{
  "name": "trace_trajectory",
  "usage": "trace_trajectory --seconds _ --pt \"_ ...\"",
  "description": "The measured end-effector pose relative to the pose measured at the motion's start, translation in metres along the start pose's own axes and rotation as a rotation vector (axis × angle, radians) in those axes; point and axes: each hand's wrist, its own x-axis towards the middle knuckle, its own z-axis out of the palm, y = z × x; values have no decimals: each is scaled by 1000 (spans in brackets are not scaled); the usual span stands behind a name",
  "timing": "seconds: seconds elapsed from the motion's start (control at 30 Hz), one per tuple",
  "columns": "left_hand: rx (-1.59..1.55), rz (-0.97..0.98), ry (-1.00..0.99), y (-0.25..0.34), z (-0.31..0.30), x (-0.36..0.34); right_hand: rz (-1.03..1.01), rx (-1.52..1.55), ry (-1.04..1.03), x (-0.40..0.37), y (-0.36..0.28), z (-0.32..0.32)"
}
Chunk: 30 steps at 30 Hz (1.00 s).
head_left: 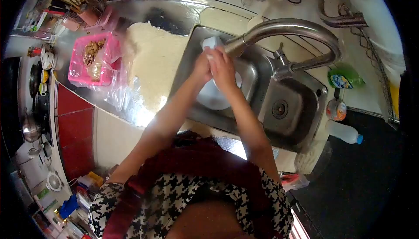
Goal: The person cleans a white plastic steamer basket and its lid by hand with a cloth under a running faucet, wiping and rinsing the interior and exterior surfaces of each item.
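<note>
Both hands (222, 69) closed around a white object (212, 42) over the sink (249, 75); label (341, 82) on green container (354, 77) illegible.

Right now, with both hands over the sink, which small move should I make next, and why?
I would probably shift the pale object slightly toward the end of the faucet. Your left hand and right hand are together at it over the sink, and that end appears close beside them. I cannot tell whether water runs.
</note>
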Motion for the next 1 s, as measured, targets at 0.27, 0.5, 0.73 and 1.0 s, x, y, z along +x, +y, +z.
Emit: trace_trajectory --seconds 0.27,0.5,0.73,1.0 --pt "418 18 160 1 9 -28 227 335 255 57 91 45" --pt "944 135 180 23 24 -39 400 356 54 2 -17 5" --pt "347 -17 133 24 32 -47 384 319 43 17 56 30" --pt "464 84 212 28 4 -31 699 293 29 -21 50 23"
